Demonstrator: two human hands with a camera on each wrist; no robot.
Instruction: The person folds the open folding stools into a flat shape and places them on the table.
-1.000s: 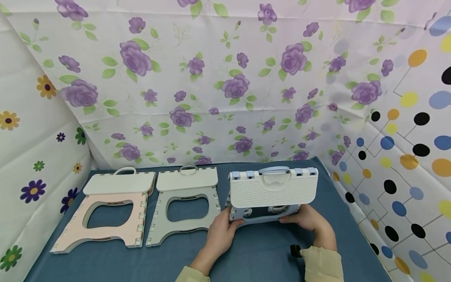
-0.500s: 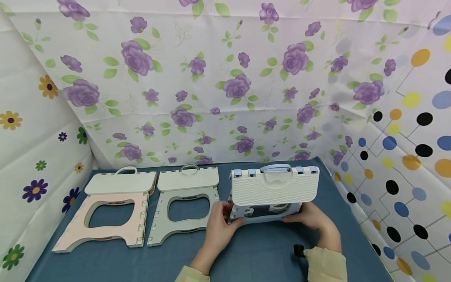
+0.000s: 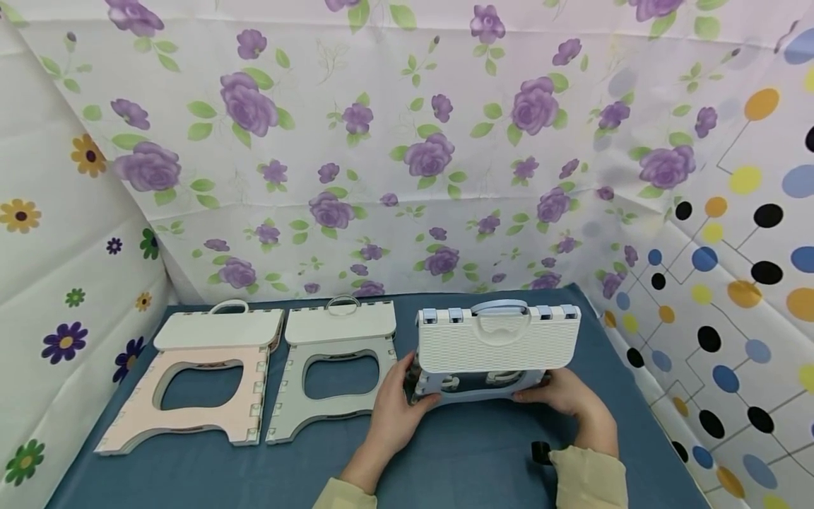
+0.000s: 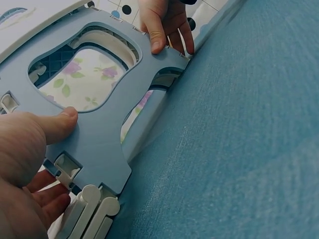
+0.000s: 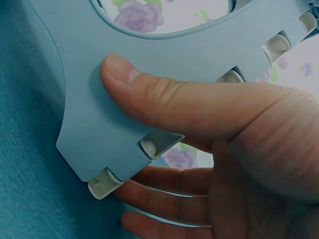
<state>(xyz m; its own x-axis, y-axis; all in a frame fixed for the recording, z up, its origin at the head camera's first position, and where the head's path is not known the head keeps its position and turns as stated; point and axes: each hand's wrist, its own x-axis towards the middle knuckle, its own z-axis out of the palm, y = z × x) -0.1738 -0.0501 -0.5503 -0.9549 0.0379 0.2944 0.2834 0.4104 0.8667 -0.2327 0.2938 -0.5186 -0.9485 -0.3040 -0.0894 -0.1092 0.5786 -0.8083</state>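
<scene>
A blue-and-white folding stool (image 3: 499, 346) stands on the blue cloth at the right, its legs spread apart under the white seat. My left hand (image 3: 393, 410) grips its left leg panel, thumb (image 4: 60, 124) on the front face and fingers around the hinged side edge. On the opposite side my right hand (image 3: 562, 397) holds the other leg low down. In the right wrist view that thumb (image 5: 149, 94) lies flat on the blue panel (image 5: 99, 134), while several fingers are behind the edge. The stool's far legs are mostly hidden in the head view.
A pink folding stool (image 3: 181, 417) and a grey-green one (image 3: 331, 413) lie flat on the blue cloth (image 3: 470, 459) to the left, both with white seats and handles. Floral sheeting (image 3: 381, 170) rises behind, and dotted sheeting (image 3: 731, 339) borders the right.
My left fingers bent at the stool's side half a second ago and now lie straighter along it. The stool has barely moved, and both hands keep their places on the legs.
</scene>
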